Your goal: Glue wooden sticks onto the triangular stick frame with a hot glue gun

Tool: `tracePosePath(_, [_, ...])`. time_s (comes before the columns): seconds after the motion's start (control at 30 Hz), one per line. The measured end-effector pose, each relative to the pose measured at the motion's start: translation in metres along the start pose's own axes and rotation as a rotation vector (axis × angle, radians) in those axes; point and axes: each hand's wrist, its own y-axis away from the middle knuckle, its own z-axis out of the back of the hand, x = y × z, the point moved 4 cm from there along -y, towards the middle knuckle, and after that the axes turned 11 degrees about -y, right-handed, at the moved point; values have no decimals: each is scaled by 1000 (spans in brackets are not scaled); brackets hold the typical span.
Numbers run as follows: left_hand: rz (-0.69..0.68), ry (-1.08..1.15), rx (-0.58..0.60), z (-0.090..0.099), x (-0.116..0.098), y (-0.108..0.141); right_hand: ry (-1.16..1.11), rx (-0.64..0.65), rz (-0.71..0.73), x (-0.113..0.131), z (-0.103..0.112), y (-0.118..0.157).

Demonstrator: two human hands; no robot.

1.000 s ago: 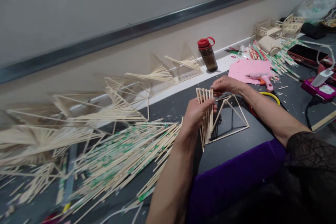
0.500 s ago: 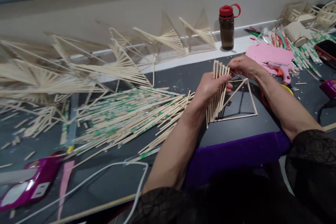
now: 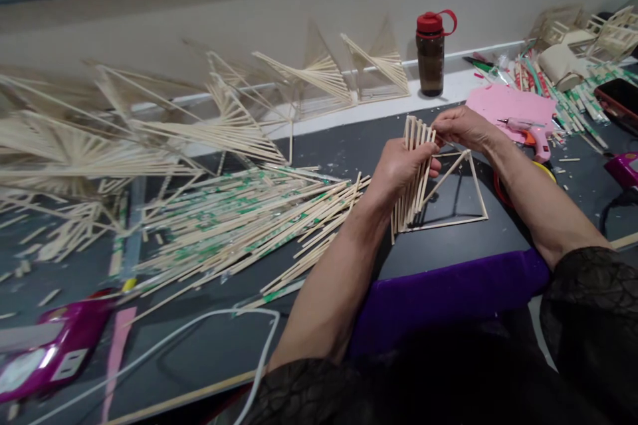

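A row of thin wooden sticks stands side by side on a small stick frame lying on the dark table. My left hand grips these upright sticks, thumb on the near side and fingers curled behind. Close to their upper ends, my right hand has its fingertips pinched together. What lies in that pinch, if anything, is too small to make out. The frame has a triangular side at the right, its peak below my right wrist.
Loose chopsticks and green-printed wrappers spread left. Stick structures line the wall beside a red-capped bottle. A pink glue gun lies right, near scissors with red and yellow handles. A white cable crosses the front left.
Both hands stay at the stick frame almost unmoved. The view has shifted very slightly; nothing has visibly been taken up or let go.
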Motion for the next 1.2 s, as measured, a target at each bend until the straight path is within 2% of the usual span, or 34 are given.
tracePosePath(0.23, [-4,-9,-17,2,1,0,81,11,10,0,1,0])
tracePosePath(0.47, [17,8,-16,4,4,0,5,6,-16,-1,-2,2])
tracePosePath(0.6, [18,-3,-26,5,5,-1,50,-8,-52,-1,1,1])
tracePosePath(0.7, [46,-24,-26,5,4,0,153,-61,9,3,3,-1])
tracePosePath(0.83, [45,-75,-71,8,1,1,243,-196,155,26,2,3])
tracePosePath(0.9, [40,-87,-56,9,-1,0,258,-233,213,43,5,13])
tracePosePath(0.97, [35,-85,-37,8,-2,-1,327,-285,254,62,14,31])
tracePosePath(1.03, [38,-74,-29,8,-2,-1,469,-408,263,78,33,57])
tracePosePath(1.1, [45,-62,-29,8,-1,-2,687,-634,223,90,60,88])
tracePosePath(1.13, [45,-56,-29,7,-1,-3,857,-755,157,92,74,103])
tracePosePath(1.2, [42,-56,-27,7,-1,-4,1168,-947,-89,89,100,128])
